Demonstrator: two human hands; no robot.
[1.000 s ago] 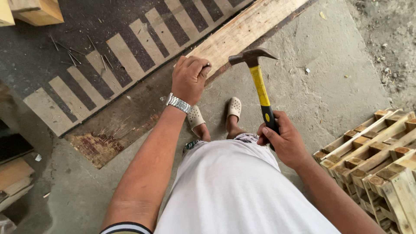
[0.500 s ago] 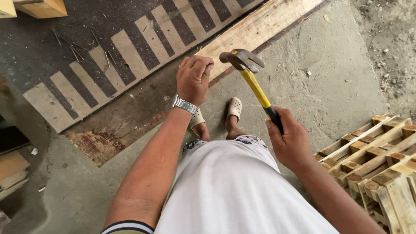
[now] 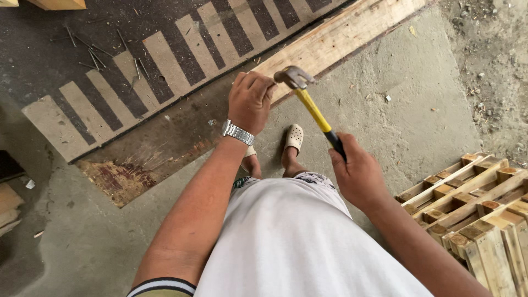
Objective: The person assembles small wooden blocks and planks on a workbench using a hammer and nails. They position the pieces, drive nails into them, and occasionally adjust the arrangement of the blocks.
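The right hand (image 3: pixel 358 175) is wrapped tight around the black grip of a claw hammer with a yellow shaft and grey steel head (image 3: pixel 308 102), whose long axis runs up and to the left from that hand, so the head sits just beside the knuckles of the left hand (image 3: pixel 250 100). The left hand is curled with its fingertips pressed together near the hammer head, over the edge of a long pale wooden plank (image 3: pixel 341 41) lying diagonally on the floor; whether it pinches a nail cannot be told. It wears a silver metal wristwatch (image 3: pixel 237 132) and is the hand nearer the plank. Beyond the plank lies a dark board crossed by pale slats (image 3: pixel 137 71) with loose nails (image 3: pixel 91 55) scattered on it. 1 stack of light wooden pallets (image 3: pixel 473 203) stands to the right, well apart, and nothing blocks the hammer.
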